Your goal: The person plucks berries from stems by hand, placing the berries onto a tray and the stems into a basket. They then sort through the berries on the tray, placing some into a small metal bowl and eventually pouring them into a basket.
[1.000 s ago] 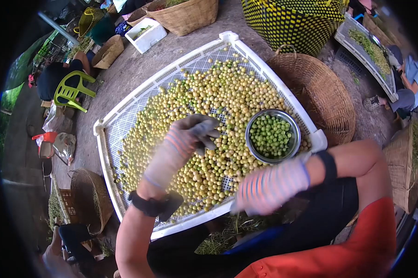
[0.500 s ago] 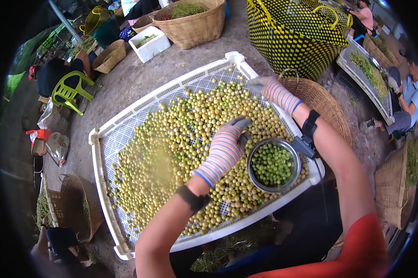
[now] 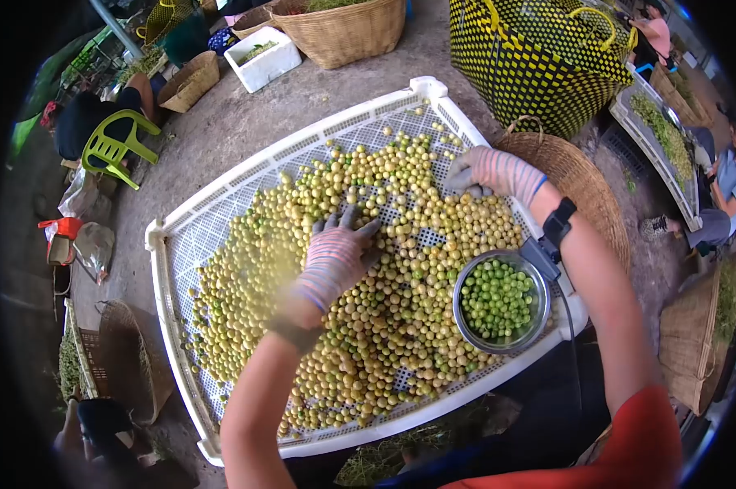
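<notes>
Yellowish round fruits (image 3: 384, 301) cover much of a white mesh tray (image 3: 221, 183). My left hand (image 3: 336, 253), in a striped glove with grey fingertips, rests on the fruits near the middle, its fingers spread. Toward the tray's upper right, my right hand (image 3: 498, 174), gloved alike, touches the fruits with its fingers curled; whether it holds any is hidden. A round metal bowl (image 3: 462, 326) at the tray's lower right corner holds green fruits (image 3: 498, 300). Bare mesh shows between the fruits near both hands.
Beyond the tray's right side are a round wicker basket (image 3: 584, 183) and a yellow-black woven basket (image 3: 539, 73). A white box (image 3: 278, 69), a wicker basket (image 3: 352, 37) and a green chair (image 3: 115, 147) stand farther off. A person (image 3: 731, 179) sits at right beside another tray (image 3: 657, 138).
My left hand has moved left and slightly up across the fruits, away from the bowl. My right hand has curled its fingers and shifted slightly down and right. The view has shifted a little.
</notes>
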Demonstrator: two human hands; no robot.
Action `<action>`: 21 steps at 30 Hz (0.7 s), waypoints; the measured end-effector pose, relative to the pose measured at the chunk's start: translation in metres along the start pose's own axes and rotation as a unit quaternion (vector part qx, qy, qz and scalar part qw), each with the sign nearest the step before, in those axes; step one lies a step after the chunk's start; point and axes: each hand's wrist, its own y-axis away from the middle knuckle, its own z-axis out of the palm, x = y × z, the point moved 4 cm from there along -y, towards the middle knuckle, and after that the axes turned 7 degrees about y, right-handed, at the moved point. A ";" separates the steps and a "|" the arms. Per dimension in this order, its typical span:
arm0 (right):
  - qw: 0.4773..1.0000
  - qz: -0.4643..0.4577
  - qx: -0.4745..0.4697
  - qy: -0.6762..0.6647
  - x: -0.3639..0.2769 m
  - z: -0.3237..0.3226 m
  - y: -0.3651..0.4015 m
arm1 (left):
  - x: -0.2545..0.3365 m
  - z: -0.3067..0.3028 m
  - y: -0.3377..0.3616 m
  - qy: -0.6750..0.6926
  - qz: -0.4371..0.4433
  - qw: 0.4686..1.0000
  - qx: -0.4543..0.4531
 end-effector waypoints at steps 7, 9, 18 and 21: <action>0.991 -0.076 -0.061 -0.088 -0.059 0.022 0.057 | 0.041 -0.061 0.030 0.175 -0.019 0.972 0.152; 0.993 -0.061 -0.084 -0.055 -0.078 0.039 0.069 | 0.059 -0.074 0.030 0.239 0.029 0.937 0.255; 0.961 -0.139 -0.085 0.223 -0.070 0.069 0.050 | 0.044 -0.058 0.042 0.264 -0.002 0.943 0.205; 0.949 -0.096 -0.104 0.281 -0.064 0.075 0.049 | 0.027 -0.055 0.050 0.311 -0.055 0.928 0.197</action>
